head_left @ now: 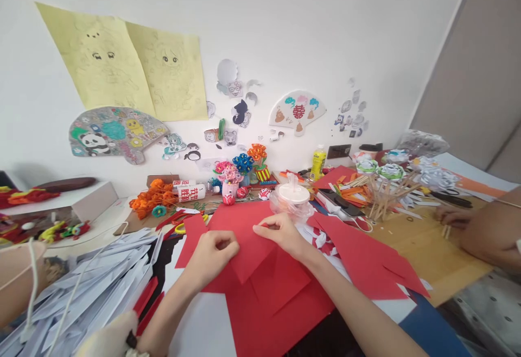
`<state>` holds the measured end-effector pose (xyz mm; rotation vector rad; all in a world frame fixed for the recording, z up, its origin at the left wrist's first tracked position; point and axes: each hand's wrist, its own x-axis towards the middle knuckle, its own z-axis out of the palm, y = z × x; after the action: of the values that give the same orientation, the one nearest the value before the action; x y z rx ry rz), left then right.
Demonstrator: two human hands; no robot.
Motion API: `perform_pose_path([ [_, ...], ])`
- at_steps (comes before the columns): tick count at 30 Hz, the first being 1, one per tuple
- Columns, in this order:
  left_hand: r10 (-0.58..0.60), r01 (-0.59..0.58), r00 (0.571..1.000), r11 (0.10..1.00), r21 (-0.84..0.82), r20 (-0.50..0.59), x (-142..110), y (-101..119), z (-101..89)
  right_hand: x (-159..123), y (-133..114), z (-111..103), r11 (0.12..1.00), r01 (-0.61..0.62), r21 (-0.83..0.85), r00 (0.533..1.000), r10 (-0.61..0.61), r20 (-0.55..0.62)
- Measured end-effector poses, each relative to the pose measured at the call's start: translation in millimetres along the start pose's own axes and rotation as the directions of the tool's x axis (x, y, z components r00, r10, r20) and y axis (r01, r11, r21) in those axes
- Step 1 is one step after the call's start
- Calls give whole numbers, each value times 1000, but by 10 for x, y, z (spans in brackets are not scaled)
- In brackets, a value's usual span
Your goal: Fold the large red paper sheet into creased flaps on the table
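Red paper (243, 217) lies under right hand (285, 232), pinching a red scrap (265, 225), and left hand (215, 252), grip unclear, lidded container (293, 195) beyond.

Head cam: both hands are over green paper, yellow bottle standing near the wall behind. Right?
Not quite: the paper is red, not green. The head view shows the left hand and right hand over it; the yellow bottle does stand near the wall behind.
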<state>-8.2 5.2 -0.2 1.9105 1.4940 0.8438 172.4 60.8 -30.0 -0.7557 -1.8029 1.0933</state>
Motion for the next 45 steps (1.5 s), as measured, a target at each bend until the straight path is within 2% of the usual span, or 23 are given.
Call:
perform_pose_path([
  [4,4,-4,1000,1000,8,13,-16,-62,-97,7,6,2,1000,-4,21,1000,4,-3],
  [7,-13,13,1000,1000,-5,0,-27,-66,-168,13,31,-20,997,-16,74,996,22,-81],
  [9,-32,30,998,999,-30,-53,-27,-54,-215,17,43,-41,991,-36,129,987,56,-154],
  [11,-40,32,988,998,-57,-150,-20,-40,-239,21,47,-50,984,-59,166,980,89,-178],
  [14,-31,16,971,998,-65,-237,-4,-33,-201,26,42,-32,983,-75,167,980,104,-172],
  [18,-14,0,984,997,-80,-178,7,-54,-103,30,40,-7,983,-86,161,979,113,-171],
  [21,-44,21,975,994,-106,-217,6,-76,-94,20,40,-8,980,-113,163,986,131,-102],
  [23,-53,29,970,994,-103,-239,3,-81,-107,3,37,-4,980,-134,146,991,133,19],
  [26,-27,15,986,997,-72,-163,-5,-61,-96,-22,28,19,983,-147,109,969,121,217],
  [28,-1,-5,994,998,-57,-110,-14,-30,-54,-29,23,38,986,-132,100,957,100,272],
  [33,16,-21,995,999,-48,-95,-40,44,73,-23,27,63,993,-71,93,965,45,259],
  [39,47,-49,994,999,-18,-95,-59,80,117,-14,42,59,999,-22,46,969,10,248],
  [45,65,-61,976,998,27,-209,-40,48,12,6,45,41,999,10,44,973,-20,231],
])
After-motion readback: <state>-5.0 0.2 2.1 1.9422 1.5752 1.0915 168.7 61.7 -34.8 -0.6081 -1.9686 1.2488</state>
